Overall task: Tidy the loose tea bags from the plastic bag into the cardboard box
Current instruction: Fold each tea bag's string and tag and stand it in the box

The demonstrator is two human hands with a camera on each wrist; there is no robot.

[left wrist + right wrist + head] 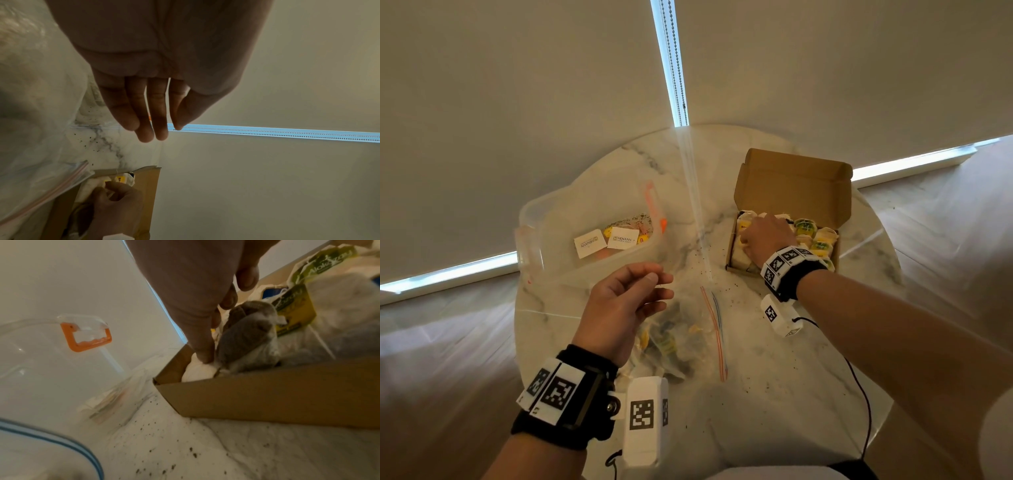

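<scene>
The right hand (765, 236) fingers press a soft, light tea bag (246, 337) into the cardboard box (784, 219), best pinched gently at its edges, while the left hand (619, 305) hangs relaxed, released, over the plastic bag (681, 339).

Both arms are going bare, no sleeves. Each wrist is wearing a black strap (571, 401) carrying white blocks with black square tag codes (642, 414), and a thin black cable (859, 387) is trailing off the right one.

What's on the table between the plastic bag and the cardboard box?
Only bare marble table sprinkled with dark tea crumbs lies between the plastic bag and the cardboard box, as the head view shows.
</scene>
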